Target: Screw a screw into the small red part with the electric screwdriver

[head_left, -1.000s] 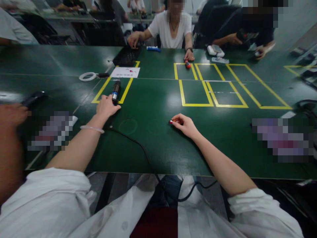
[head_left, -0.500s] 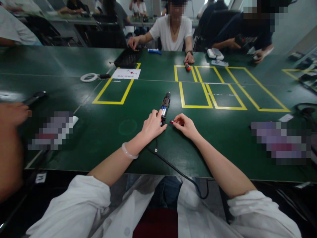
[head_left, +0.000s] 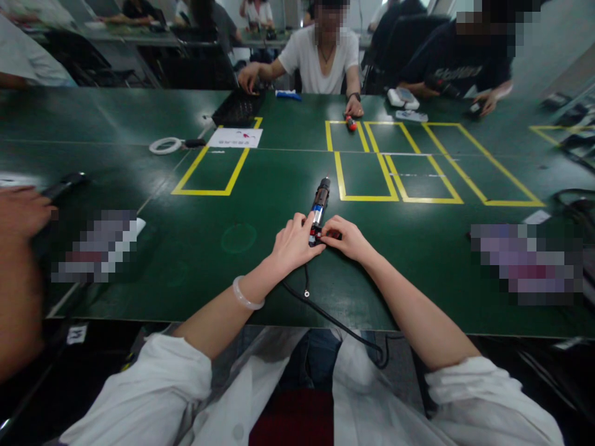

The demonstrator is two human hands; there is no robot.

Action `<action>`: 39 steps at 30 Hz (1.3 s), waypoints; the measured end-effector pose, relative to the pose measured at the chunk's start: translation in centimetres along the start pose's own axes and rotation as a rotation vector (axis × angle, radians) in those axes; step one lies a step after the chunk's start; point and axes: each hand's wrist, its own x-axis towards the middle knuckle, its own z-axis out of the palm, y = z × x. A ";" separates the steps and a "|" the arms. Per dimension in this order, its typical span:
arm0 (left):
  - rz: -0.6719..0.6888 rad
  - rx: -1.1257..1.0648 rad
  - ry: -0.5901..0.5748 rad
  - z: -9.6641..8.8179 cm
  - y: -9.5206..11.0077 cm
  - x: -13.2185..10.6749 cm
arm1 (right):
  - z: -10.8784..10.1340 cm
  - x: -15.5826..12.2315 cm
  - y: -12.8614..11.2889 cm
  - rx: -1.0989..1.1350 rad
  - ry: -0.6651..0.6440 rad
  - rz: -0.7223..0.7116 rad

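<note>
My left hand [head_left: 294, 243] is closed round the lower end of a dark corded tool with a blue band [head_left: 320, 203], which lies on the green table [head_left: 260, 204] pointing away from me. My right hand [head_left: 349, 238] pinches a small red object [head_left: 326, 235] and holds it against the tool's near end, touching my left fingers. The tool's black cable [head_left: 334, 319] runs from under my hands over the table's near edge.
Yellow taped rectangles [head_left: 211, 170] [head_left: 367, 176] mark the table. A white ring [head_left: 165, 145] and a white card [head_left: 235, 137] lie at the far left. People sit across the table; one hand [head_left: 356, 108] holds a red item. Another person's arm [head_left: 18, 266] is at my left.
My left hand carried the corded tool from the left yellow rectangle to the table's middle, up against the small red object in my right hand. My right hand has barely moved.
</note>
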 end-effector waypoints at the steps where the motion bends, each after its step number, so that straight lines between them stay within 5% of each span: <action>1: 0.004 0.002 0.006 0.1 -0.1 0.0 | -0.1 0.0 0.0 -0.006 0.008 0.004; 13: -0.009 0.053 0.049 0.3 0.1 0.1 | 0.0 -0.1 -1.3 0.025 0.111 0.166; 25: 0.017 0.079 0.067 0.0 -1.5 0.6 | 0.4 -0.2 -0.6 0.112 0.163 0.153; 31: -0.074 0.149 0.054 -1.2 -7.3 1.7 | 0.0 -0.1 0.2 0.094 0.198 0.154; 39: -0.363 0.153 0.020 -3.9 -21.0 3.0 | 0.2 -0.2 -0.2 0.069 0.132 0.174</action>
